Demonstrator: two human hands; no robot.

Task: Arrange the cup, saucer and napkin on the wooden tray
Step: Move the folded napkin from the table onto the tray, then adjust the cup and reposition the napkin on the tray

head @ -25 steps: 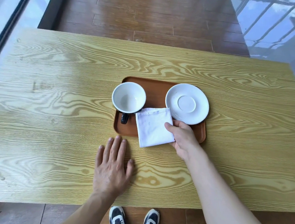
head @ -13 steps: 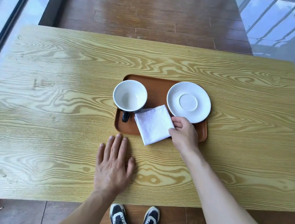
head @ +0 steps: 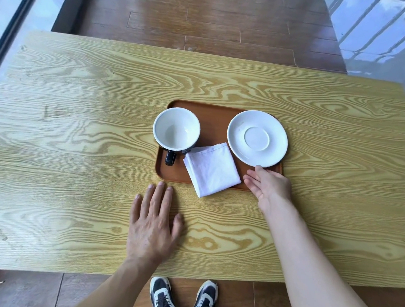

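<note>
A brown wooden tray (head: 213,120) lies at the table's centre. On its left stands a white cup (head: 176,129) with a dark handle pointing toward me. A white saucer (head: 257,137) rests on the tray's right side, overhanging the edge. A folded white napkin (head: 212,169) lies tilted between them, its near corner hanging over the tray's front rim. My right hand (head: 268,184) hovers open just right of the napkin, fingertips near the saucer's front edge, holding nothing. My left hand (head: 153,222) lies flat on the table in front of the tray.
The yellow wood-grain table (head: 76,143) stretches wide on both sides of the tray. Beyond its far edge is dark plank floor (head: 195,12). My shoes (head: 183,297) show below the near edge. Glass panels stand at the far left and right.
My right hand has let go of the napkin and drawn off to the right, fingers now spread. The napkin stays on the tray. My left hand has not moved.
</note>
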